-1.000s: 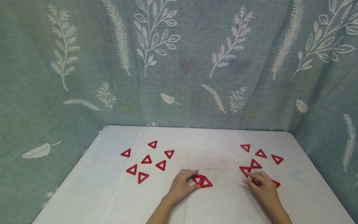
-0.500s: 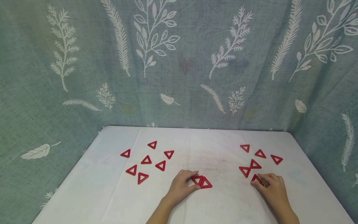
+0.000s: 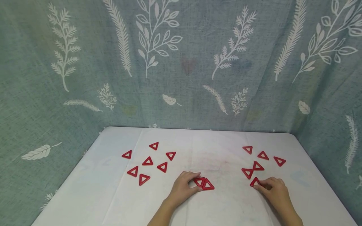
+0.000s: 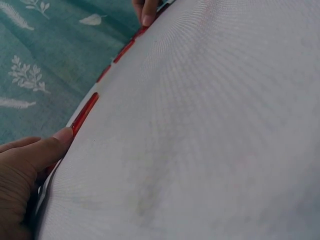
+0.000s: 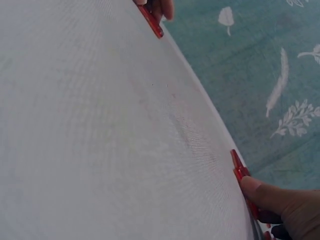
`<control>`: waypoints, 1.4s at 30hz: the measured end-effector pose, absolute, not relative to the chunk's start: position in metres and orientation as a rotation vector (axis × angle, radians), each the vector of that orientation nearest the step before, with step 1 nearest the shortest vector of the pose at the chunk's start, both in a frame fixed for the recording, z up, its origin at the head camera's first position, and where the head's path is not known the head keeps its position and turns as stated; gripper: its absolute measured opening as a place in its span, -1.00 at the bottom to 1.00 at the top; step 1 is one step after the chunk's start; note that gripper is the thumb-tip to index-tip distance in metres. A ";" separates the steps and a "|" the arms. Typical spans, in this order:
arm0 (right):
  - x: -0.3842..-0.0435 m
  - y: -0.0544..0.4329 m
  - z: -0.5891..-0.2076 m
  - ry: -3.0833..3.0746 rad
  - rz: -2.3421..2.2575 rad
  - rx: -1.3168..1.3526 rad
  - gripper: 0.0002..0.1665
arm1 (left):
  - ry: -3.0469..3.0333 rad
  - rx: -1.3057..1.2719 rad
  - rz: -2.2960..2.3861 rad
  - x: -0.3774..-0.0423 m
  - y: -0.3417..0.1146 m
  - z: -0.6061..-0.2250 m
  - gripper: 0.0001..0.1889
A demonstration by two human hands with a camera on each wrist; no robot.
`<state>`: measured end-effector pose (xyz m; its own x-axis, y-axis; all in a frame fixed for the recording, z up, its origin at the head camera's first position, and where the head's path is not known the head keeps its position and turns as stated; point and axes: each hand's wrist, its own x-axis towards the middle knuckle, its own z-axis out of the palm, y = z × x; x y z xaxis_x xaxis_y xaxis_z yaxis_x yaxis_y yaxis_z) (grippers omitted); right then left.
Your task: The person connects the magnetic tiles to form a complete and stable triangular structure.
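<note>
Left hand (image 3: 183, 185): gripped a glossy red, plastic-looking hollow triangle (image 3: 200, 178), its edge against a matching triangle (image 3: 209, 188), mid-table | right hand (image 3: 275, 192): pinched another red triangle (image 3: 253, 181), near right | five loose triangles (image 3: 263, 158) lay beyond it | seven scattered triangles (image 3: 147, 164) lay left | all on white cloth-covered table (image 3: 226, 204) | grey-green leaf-print fabric backdrop (image 3: 183, 78) hung behind

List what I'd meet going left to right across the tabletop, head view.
Seven loose red triangles → left hand → side-by-side red pair → pinched red triangle → right hand. Left out: five red triangles farther back, overlapping the last two sideways.
</note>
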<state>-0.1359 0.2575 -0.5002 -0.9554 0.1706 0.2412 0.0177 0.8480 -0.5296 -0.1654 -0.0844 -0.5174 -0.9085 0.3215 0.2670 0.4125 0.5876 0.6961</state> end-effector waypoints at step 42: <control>-0.143 0.215 -0.499 -2.842 1.054 0.108 -0.71 | -2.654 -0.673 -1.295 -0.167 -0.086 -0.522 -0.50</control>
<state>-0.1430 0.2154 -0.4991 -0.9916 -0.0290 0.1261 -0.1042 0.7564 -0.6457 -0.1670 -0.0856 -0.5215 -0.8954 0.3401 0.2875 0.4359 0.5371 0.7222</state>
